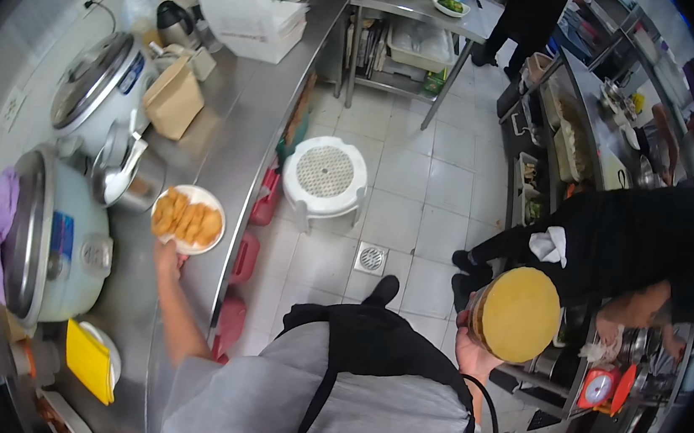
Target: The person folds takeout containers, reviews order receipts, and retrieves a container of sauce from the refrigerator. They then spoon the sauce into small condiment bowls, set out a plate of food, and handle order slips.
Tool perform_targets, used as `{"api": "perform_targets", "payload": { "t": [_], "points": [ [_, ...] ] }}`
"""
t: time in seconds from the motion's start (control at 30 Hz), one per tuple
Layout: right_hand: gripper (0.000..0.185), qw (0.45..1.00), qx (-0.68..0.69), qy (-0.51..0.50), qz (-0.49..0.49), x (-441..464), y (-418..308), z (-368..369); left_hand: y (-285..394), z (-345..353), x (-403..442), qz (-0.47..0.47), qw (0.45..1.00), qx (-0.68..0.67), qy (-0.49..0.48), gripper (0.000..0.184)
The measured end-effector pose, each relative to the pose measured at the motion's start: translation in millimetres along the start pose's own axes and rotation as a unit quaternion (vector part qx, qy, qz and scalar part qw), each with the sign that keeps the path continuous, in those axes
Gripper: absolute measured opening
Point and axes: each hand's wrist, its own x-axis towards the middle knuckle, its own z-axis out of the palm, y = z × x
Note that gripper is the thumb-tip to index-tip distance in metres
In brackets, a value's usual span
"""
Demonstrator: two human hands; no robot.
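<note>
My left hand (167, 258) grips the near edge of a white plate (207, 196) over the steel counter at left. Golden-brown fried pieces (186, 218) lie on that plate. Out to the right, my right hand (476, 353) is wrapped around a round jar with a wide yellow lid (520, 315); the lid faces up toward me and hides most of the jar. Just beyond the plate, a steel pot (144, 187) on the counter has ladles in it.
Two large rice cookers (74, 239) line the left wall, with a paper bag (175, 99) nearby. A white stool (326, 176) stands on the tiles. At right, a person in black (615, 236) leans over a counter near a red scale (598, 387). Another person stands farther back.
</note>
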Motion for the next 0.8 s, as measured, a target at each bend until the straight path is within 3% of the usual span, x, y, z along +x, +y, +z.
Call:
{"api": "perform_targets", "payload": {
  "t": [0.17,0.43,0.63,0.73,0.8],
  "points": [
    [0.069,0.994,-0.092,0.010,0.049,97,-58,-7,7,23,-24,0.000,0.996,0.058,0.063,0.026],
    [0.063,0.983,-0.031,-0.048,0.173,304,-110,29,11,120,-71,0.011,0.993,-0.050,0.102,0.025],
    [0.057,0.957,0.013,-0.144,0.252,446,-87,55,50,256,-80,0.013,0.998,-0.048,0.044,0.023],
    [0.060,0.951,-0.006,-0.174,0.257,505,-85,51,61,325,-52,0.064,0.998,-0.001,-0.021,0.023],
    [0.060,0.965,-0.037,-0.132,0.225,539,-90,58,72,377,-25,0.039,0.997,-0.027,-0.055,0.024]
  ]
}}
